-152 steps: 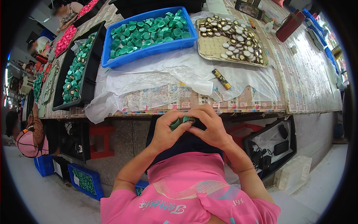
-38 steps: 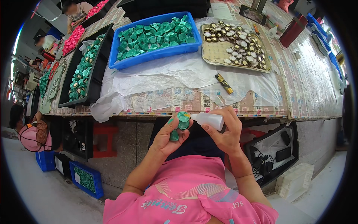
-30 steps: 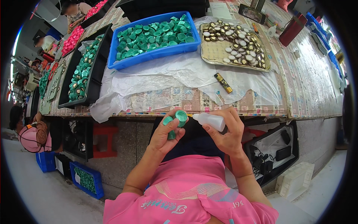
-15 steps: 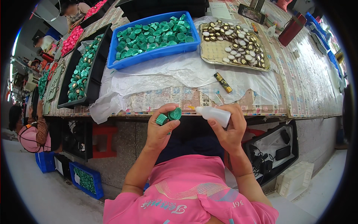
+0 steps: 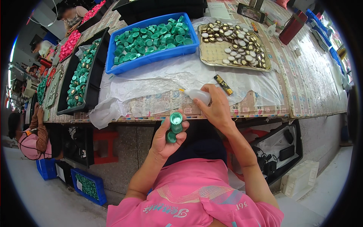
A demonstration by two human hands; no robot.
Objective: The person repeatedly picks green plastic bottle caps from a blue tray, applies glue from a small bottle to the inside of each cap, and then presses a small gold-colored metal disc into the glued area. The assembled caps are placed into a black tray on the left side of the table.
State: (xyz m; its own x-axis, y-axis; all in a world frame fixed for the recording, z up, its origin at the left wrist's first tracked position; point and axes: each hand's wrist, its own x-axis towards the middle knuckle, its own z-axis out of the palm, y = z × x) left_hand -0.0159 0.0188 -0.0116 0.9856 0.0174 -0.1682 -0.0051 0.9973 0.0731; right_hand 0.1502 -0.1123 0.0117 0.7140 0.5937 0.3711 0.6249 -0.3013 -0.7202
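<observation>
My left hand [image 5: 167, 135] holds a small stack of green ribbed caps [image 5: 174, 123] just below the table edge, the top cap's open side facing up. My right hand [image 5: 216, 106] grips a small white squeeze bottle [image 5: 198, 95] with an orange tip that points left, above the caps and over the table's front edge. White plastic sheeting [image 5: 159, 81] covers the table in front of me. A blue tray [image 5: 151, 58] full of green caps stands behind it, and to its right a tan tray [image 5: 206, 58] carries round silver and dark discs.
A black tray [image 5: 96, 64] of green caps lies at the left, with pink items further back. A small black and gold tube [image 5: 223, 84] rests on the sheeting. A dark red box [image 5: 291, 29] stands far right. Other people sit at the far left. Bins sit under the table.
My left hand has turned the stack so the top cap's opening faces up. My right hand has brought the bottle up and left, its tip now over the table edge.
</observation>
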